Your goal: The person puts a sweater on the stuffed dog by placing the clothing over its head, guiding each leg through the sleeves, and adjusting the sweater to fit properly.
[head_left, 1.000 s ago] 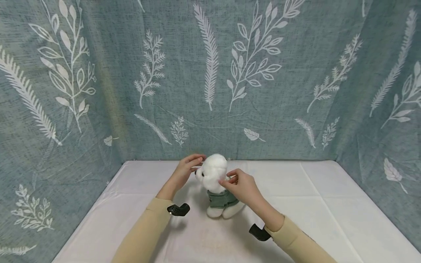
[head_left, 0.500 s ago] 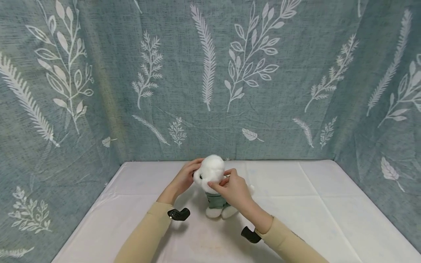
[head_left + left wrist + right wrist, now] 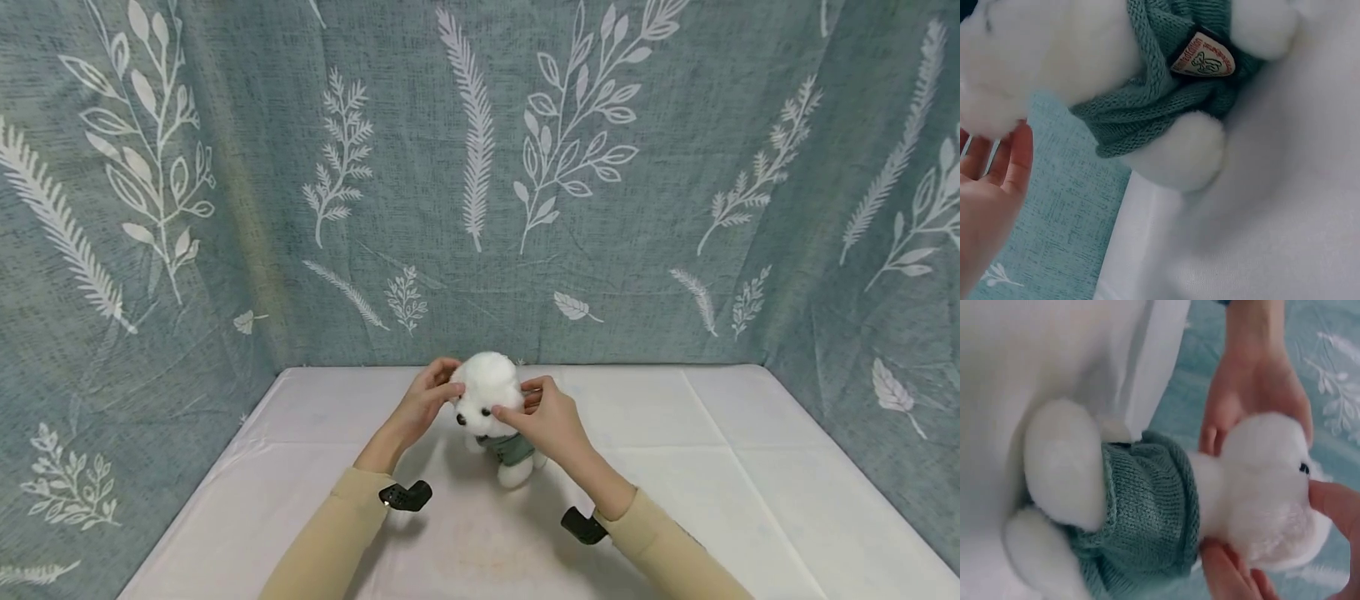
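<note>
A white plush dog (image 3: 486,379) with black eyes and nose stands on the table, its face toward the front and a little left. It wears a green knitted sweater (image 3: 1147,506), which bears a stitched label (image 3: 1204,56) in the left wrist view. My left hand (image 3: 422,402) holds one side of the dog's head, thumb in front near one eye and fingers behind. On the other side, my right hand (image 3: 553,421) grips the head, with the thumb on the cheek beside an eye and the fingers at the back. Part of the dog's body is hidden by the right hand.
A white cloth (image 3: 675,483) with fold lines covers the table. Blue-green curtains (image 3: 420,208) with white leaf patterns hang behind and at both sides. A black wrist-worn device (image 3: 406,497) sits at the left sleeve, and another black device (image 3: 583,526) at the right one.
The plush dog has turned from facing left to facing more toward the front. My left thumb has come round to the front of its head, and my right hand has shifted slightly right.
</note>
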The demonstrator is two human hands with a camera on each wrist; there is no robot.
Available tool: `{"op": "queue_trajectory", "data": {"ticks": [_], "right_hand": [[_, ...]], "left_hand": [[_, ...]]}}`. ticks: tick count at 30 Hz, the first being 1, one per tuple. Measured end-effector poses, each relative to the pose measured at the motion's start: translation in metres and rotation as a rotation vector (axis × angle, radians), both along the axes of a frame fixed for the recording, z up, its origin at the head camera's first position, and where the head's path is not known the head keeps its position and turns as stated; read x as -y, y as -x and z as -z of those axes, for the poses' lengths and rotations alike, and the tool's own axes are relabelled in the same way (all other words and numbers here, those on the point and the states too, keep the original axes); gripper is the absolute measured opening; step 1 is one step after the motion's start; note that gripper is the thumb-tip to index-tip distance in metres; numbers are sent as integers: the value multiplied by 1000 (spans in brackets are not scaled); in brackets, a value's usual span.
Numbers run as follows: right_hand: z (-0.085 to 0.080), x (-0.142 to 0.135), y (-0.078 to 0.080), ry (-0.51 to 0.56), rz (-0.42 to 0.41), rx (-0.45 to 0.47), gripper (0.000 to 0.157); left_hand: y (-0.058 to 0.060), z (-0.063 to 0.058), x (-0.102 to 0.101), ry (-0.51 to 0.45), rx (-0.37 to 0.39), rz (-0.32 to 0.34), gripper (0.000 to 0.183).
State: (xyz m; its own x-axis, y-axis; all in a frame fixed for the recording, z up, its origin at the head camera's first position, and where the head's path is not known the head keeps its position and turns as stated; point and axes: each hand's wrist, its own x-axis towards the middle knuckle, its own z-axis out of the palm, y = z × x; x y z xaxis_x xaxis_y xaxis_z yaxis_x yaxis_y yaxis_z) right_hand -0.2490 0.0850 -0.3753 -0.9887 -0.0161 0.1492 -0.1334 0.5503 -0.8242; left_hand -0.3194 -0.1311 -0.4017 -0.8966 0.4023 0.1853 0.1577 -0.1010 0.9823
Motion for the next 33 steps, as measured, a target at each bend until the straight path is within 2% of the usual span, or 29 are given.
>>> {"op": "queue_trajectory", "data": {"ticks": [8,14,25,33], "right_hand": [[2,-34,9,74,-101,59,54],[3,-57,15,125,-194,96,53],[2,-80,21,85,-327,91,54],[-1,-94,23,77,-415,74,48]], "left_hand": [[-13,-5,-6,165,-112,-42,42],[-22,-10,-15,220,-160,-58,38],[-32,-13,-33,228,-116,-83,39],[-38,-15,-39,254,-108,-98,38]]}}
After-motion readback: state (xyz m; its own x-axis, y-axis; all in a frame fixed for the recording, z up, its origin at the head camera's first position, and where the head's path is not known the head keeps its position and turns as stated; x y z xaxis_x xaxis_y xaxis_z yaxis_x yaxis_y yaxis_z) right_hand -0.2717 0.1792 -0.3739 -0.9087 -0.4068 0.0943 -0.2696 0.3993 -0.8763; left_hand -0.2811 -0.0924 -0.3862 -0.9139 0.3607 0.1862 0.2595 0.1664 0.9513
